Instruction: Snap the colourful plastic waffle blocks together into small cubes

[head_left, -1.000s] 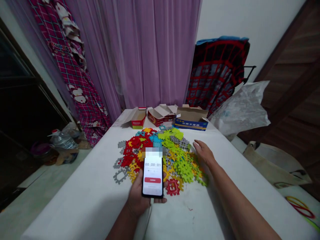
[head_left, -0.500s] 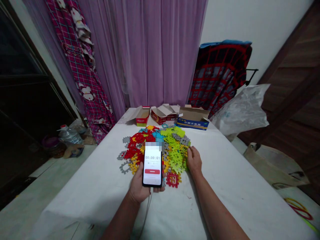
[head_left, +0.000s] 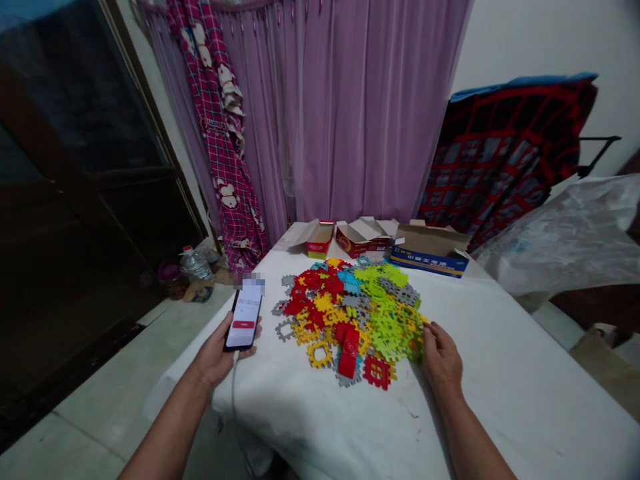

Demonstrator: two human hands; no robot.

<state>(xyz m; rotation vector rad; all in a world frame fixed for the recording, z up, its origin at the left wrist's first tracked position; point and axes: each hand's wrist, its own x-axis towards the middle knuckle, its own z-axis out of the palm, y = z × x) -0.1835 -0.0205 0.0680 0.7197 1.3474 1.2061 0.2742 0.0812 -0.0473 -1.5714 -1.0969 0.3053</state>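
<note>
Head view: my left hand [head_left: 218,353] is curled round a lit phone [head_left: 245,317]; my right hand [head_left: 443,353], fingers partly bent, is at the right edge of the heap of plastic pieces [head_left: 334,317], and I cannot tell whether it grips one. The heap lies spread on the white-covered table [head_left: 490,347], outside the open boxes [head_left: 427,262] behind it, reds mostly left, greens mostly right.
</note>
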